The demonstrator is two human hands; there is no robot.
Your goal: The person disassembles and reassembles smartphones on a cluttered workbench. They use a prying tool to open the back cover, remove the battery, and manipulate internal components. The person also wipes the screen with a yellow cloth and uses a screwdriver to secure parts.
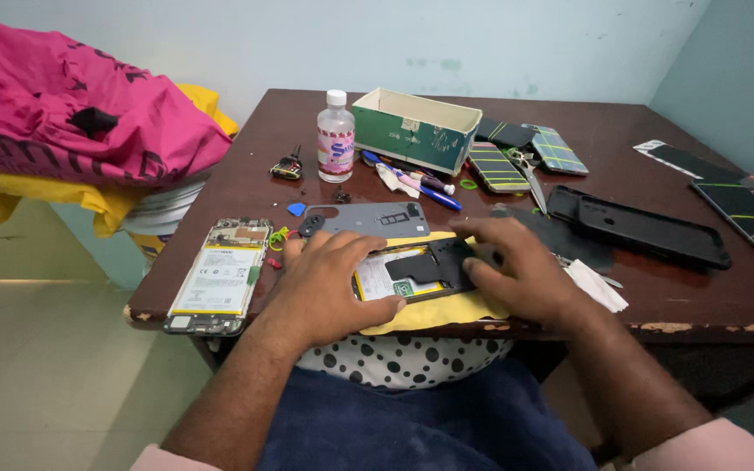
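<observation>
the opened phone (412, 270) lies on a yellow cloth (447, 312) at the table's (246, 187) near edge, pinned under the flat, spread left hand (329, 283) and right hand (517, 270), with another opened phone (218, 277) just left

Opened phone (412, 272) btwn hands on cloth (447, 310); 2nd phone (216, 276) left, bottle (336, 137) & box (416, 129) behind.

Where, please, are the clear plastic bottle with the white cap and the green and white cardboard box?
Clear plastic bottle with white cap (336, 144): head view, on its label.
Green and white cardboard box (405, 139): head view, on its green front wall.
</observation>
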